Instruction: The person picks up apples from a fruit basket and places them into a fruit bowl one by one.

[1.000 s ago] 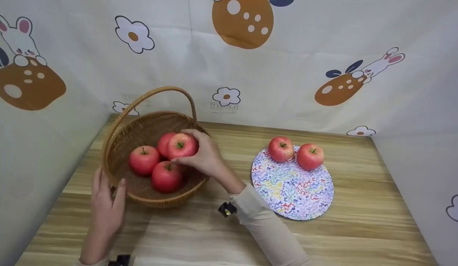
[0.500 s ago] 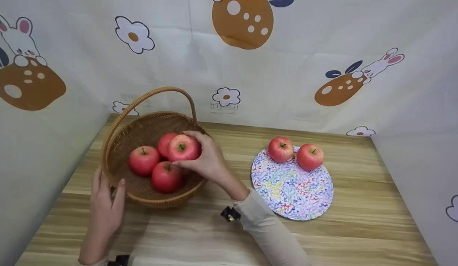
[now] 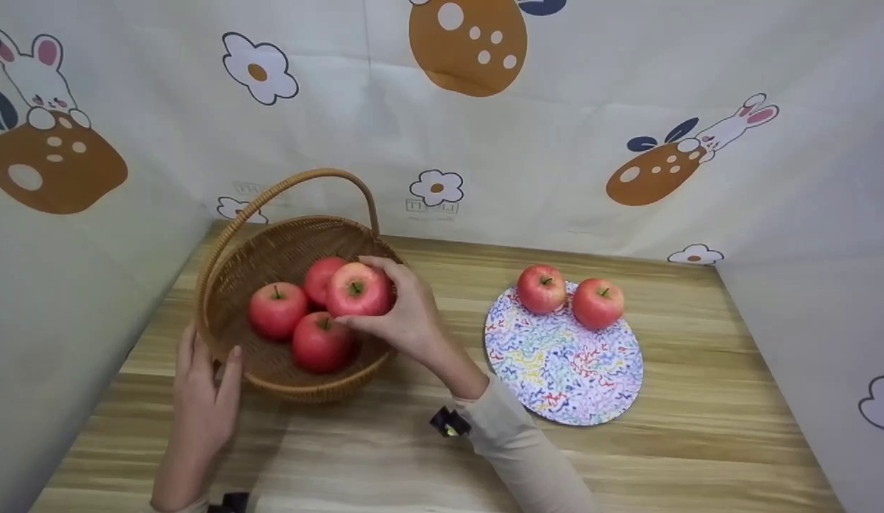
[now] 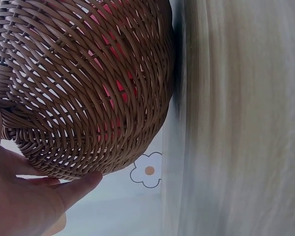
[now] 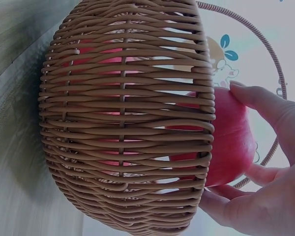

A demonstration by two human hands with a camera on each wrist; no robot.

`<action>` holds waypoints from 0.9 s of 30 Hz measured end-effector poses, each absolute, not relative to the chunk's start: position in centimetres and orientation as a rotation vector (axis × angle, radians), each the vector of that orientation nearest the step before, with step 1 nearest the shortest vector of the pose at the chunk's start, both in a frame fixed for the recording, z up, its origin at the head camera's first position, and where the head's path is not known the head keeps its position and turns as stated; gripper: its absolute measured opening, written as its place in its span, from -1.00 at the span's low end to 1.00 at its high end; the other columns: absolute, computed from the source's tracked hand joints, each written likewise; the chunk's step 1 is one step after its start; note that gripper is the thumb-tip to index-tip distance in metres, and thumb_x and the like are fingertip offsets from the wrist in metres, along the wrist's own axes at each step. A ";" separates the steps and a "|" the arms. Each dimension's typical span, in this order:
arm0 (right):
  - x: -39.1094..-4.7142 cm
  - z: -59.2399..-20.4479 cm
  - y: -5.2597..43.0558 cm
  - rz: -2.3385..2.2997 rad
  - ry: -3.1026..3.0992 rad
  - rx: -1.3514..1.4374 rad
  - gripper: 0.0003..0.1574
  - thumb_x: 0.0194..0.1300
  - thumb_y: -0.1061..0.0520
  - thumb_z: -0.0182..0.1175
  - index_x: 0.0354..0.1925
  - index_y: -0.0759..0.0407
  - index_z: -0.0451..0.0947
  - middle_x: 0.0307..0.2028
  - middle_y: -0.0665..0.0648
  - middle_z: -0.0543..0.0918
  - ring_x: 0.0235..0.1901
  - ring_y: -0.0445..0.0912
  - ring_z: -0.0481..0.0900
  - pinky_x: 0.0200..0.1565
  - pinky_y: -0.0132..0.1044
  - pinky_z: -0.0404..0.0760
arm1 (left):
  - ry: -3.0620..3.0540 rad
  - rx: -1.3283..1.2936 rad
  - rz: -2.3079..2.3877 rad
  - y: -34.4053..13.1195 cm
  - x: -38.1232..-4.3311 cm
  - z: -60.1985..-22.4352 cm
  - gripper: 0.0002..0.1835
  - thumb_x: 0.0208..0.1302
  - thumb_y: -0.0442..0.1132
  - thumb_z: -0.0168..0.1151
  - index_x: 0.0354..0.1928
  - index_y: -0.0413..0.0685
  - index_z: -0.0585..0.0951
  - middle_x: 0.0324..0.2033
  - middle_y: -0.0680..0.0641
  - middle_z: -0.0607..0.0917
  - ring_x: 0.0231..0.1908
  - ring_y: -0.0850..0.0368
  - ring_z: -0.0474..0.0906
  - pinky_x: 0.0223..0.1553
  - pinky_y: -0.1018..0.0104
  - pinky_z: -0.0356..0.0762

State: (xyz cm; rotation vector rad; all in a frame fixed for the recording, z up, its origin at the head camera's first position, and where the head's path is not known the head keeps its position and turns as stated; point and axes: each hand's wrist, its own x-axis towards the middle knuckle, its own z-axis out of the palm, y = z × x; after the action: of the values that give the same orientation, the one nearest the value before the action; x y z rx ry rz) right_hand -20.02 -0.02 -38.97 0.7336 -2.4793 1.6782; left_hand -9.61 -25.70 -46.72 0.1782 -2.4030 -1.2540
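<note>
A brown wicker basket with a tall arched handle stands on the left, several red apples inside. My left hand grips its near left side beside the handle's foot, thumb by the rim; in the left wrist view its fingers lie along the outer weave. Between the thumb and fingers of my right hand is a red apple, held stem up over the right part of the basket. The right wrist view shows this apple at rim height, partly above the rim, with lower apples showing through the weave.
A round plate with a colourful squiggle pattern lies to the right on the wood-grain table. Two apples sit along its far edge. Printed cloth walls enclose the table at the back and sides.
My right hand has drawn slightly right and towards me with the apple, which has shifted off the apple behind it. The left hand, basket and plate have stayed in place.
</note>
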 end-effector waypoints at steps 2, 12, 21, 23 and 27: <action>-19.9 -39.0 0.1 1.682 -2.461 0.728 -0.04 -0.05 0.14 0.73 0.31 0.24 0.57 0.20 0.20 0.69 0.18 0.03 0.63 0.23 -0.24 0.63 | -2.406 0.177 -1.252 -25.7 -9.7 -46.7 -0.33 0.63 -0.24 -0.01 0.66 -0.21 0.11 0.60 -0.33 0.09 0.47 -0.49 0.23 0.32 -0.38 0.38; -19.1 -39.0 0.6 1.703 -2.406 0.702 -0.04 -0.05 0.13 0.73 0.31 0.27 0.57 0.20 0.21 0.69 0.17 0.03 0.65 0.23 -0.22 0.65 | -2.373 0.121 -1.176 -25.7 -9.7 -47.0 -0.36 0.58 -0.30 0.03 0.61 -0.29 0.21 0.54 -0.31 0.21 0.43 -0.36 0.27 0.25 -0.37 0.45; -18.5 -38.9 0.9 1.708 -2.400 0.656 -0.04 -0.05 0.12 0.73 0.31 0.23 0.58 0.22 0.19 0.69 0.20 0.02 0.65 0.27 -0.19 0.63 | -2.371 0.122 -1.213 -25.7 -9.6 -46.9 -0.35 0.59 -0.29 0.03 0.63 -0.28 0.18 0.56 -0.33 0.17 0.44 -0.42 0.27 0.29 -0.43 0.41; -18.4 -38.9 1.0 1.707 -2.398 0.650 -0.04 -0.04 0.12 0.73 0.31 0.23 0.58 0.22 0.18 0.69 0.20 0.02 0.65 0.27 -0.19 0.64 | -2.374 0.127 -1.208 -25.7 -9.6 -46.9 -0.35 0.60 -0.28 0.03 0.63 -0.28 0.18 0.56 -0.33 0.17 0.44 -0.42 0.26 0.29 -0.43 0.41; -18.3 -39.0 1.1 1.710 -2.390 0.631 -0.04 -0.04 0.13 0.73 0.32 0.24 0.57 0.22 0.18 0.69 0.21 0.01 0.65 0.27 -0.18 0.63 | -2.374 0.132 -1.202 -25.7 -9.5 -46.9 -0.35 0.60 -0.28 0.03 0.62 -0.29 0.18 0.55 -0.34 0.17 0.45 -0.42 0.25 0.29 -0.43 0.41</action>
State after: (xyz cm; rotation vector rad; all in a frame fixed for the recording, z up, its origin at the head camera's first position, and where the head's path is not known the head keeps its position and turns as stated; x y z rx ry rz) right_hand -18.28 1.13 -38.96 0.6312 -2.3902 1.7103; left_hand -9.54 -25.66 -46.87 0.1323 -2.3738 -1.2025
